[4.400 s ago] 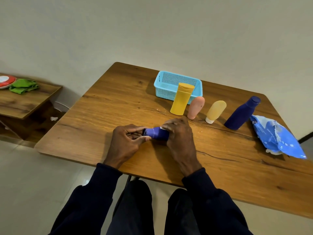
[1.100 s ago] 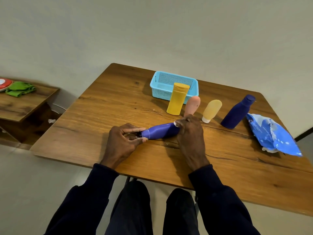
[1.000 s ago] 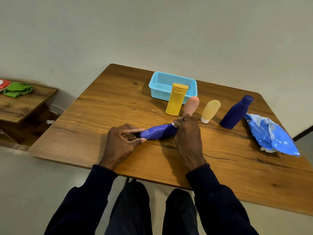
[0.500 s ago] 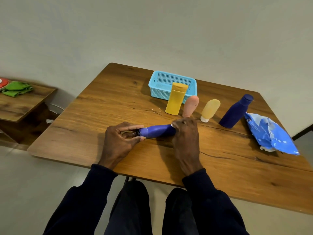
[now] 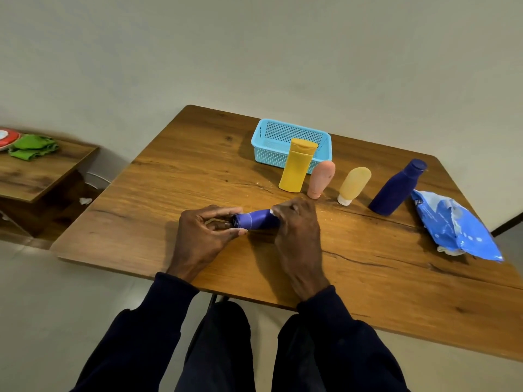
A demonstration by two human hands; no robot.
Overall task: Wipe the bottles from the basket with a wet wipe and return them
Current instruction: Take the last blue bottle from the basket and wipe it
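Note:
A small blue-purple bottle (image 5: 256, 219) lies sideways between both hands, just above the table. My left hand (image 5: 203, 236) grips its cap end. My right hand (image 5: 297, 230) is closed around its other end, and a sliver of white wet wipe (image 5: 272, 211) shows at the fingertips. The light-blue basket (image 5: 261, 140) stands at the back of the wooden table (image 5: 368, 278). In front of the basket a yellow bottle (image 5: 297, 168), a pink tube (image 5: 321, 179), a pale yellow tube (image 5: 353, 182) and a dark blue bottle (image 5: 397, 188) stand in a row.
A crumpled blue wet-wipe pack (image 5: 455, 227) lies at the table's right edge. To the left a lower wooden side table (image 5: 34, 176) carries a green cloth (image 5: 32, 147) and a red-and-white item (image 5: 7, 137). My legs are under the table's near edge.
My right hand has slid left along the bottle toward the cap, covering more of its body. The left hand keeps its grip on the cap end.

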